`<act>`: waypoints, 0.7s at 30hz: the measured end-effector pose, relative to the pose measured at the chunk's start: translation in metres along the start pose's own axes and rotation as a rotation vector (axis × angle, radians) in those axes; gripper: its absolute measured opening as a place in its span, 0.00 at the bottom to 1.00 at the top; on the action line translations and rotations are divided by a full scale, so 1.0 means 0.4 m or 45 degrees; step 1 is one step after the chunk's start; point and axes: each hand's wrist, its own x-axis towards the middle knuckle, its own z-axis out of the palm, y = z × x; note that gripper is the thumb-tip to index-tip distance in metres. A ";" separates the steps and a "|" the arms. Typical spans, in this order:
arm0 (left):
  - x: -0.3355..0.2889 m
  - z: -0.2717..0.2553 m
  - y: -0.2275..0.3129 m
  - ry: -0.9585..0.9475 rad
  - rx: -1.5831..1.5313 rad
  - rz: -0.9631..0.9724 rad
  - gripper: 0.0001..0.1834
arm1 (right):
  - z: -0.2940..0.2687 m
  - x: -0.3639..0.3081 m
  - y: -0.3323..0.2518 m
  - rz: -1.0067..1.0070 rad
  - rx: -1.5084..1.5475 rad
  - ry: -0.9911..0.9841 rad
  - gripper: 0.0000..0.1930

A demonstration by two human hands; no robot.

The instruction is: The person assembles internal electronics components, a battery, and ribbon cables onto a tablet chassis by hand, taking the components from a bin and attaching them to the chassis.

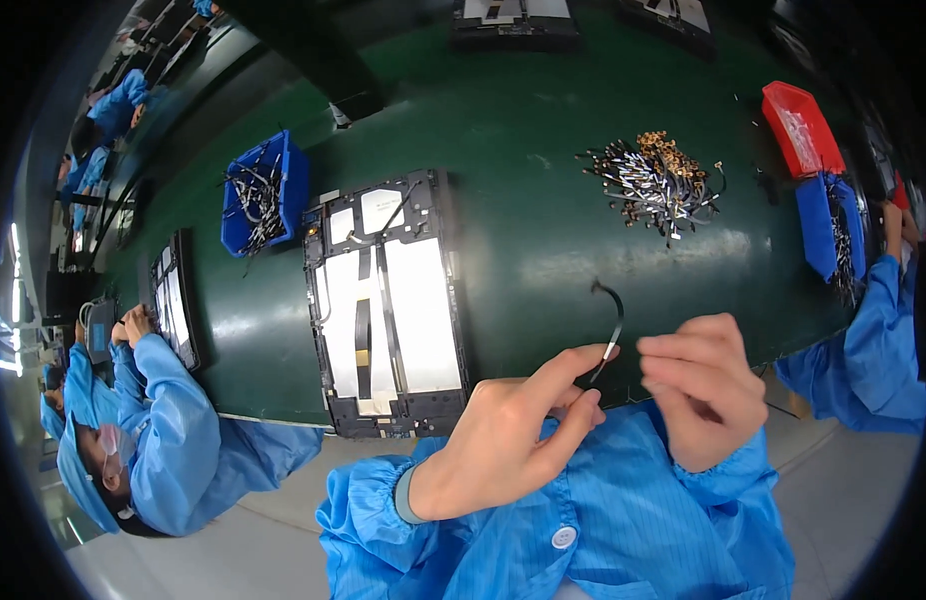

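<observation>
In front of my chest my left hand (523, 430) pinches a short black cable (618, 315) between its fingers. The cable curves upward past the index fingertip, with a pale section at the grip. Just right of it, my right hand (708, 390) is raised with loosely bent fingers, and nothing shows in them. Left of my hands lies a flat black device chassis (451, 300) with silver-white panels, black strips and a cable across its upper part. Farther off, to the right, is a loose pile of small cables (658, 185) with black, white and gold-coloured ends.
A blue bin (295, 185) of cables stands beyond the chassis's left side. At the right are a red bin (803, 130) and another blue bin (815, 225) with cables. Co-workers in blue sit at both sides; another chassis (173, 300) lies left on the green table (523, 230).
</observation>
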 end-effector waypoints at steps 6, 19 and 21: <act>0.015 0.011 0.002 -0.064 0.050 0.046 0.18 | 0.033 0.001 0.028 0.010 0.024 -0.053 0.16; -0.163 -0.174 -0.136 1.007 0.348 -0.224 0.11 | -0.287 0.168 0.268 0.325 -0.254 0.579 0.09; -0.256 -0.279 -0.249 1.106 0.314 -0.216 0.11 | -0.442 0.229 0.416 0.437 -0.608 0.691 0.08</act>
